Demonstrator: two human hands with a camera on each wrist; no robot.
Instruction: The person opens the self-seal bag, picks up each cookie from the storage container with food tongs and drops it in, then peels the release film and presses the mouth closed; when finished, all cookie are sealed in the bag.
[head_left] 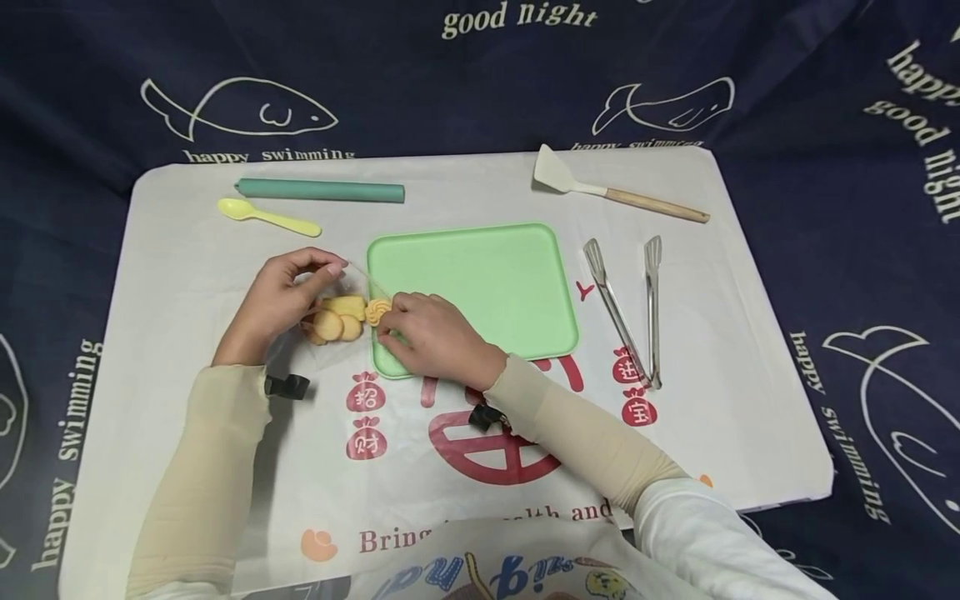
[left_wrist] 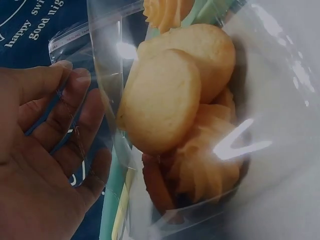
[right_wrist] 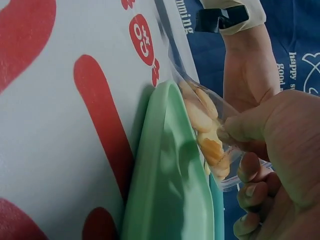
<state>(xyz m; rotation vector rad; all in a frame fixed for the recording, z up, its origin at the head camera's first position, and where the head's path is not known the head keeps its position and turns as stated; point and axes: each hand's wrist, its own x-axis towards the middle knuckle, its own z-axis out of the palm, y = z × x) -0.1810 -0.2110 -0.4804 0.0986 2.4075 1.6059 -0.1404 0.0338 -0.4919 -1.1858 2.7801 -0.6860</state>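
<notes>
A clear plastic bag [left_wrist: 285,165] of cookies [head_left: 341,318] is held between the two hands at the left end of the green tray [head_left: 472,292]. My left hand [head_left: 281,296] pinches the upper corner of the bag between thumb and forefinger, its other fingers spread behind the film. On the other side, my right hand [head_left: 433,335] pinches the bag's edge with thumb and forefinger, over the tray's left rim. Inside the bag are round flat cookies [left_wrist: 165,100] and ridged piped ones [left_wrist: 205,160]. One swirl cookie [head_left: 377,312] lies nearest the right fingertips.
Metal tongs [head_left: 652,317] lie spread to the right of the tray. Behind it are a white spatula [head_left: 555,172] with a wooden handle, a yellow spoon [head_left: 277,220] and a teal stick-like roll [head_left: 322,191]. A printed white cloth [head_left: 720,358] covers the table.
</notes>
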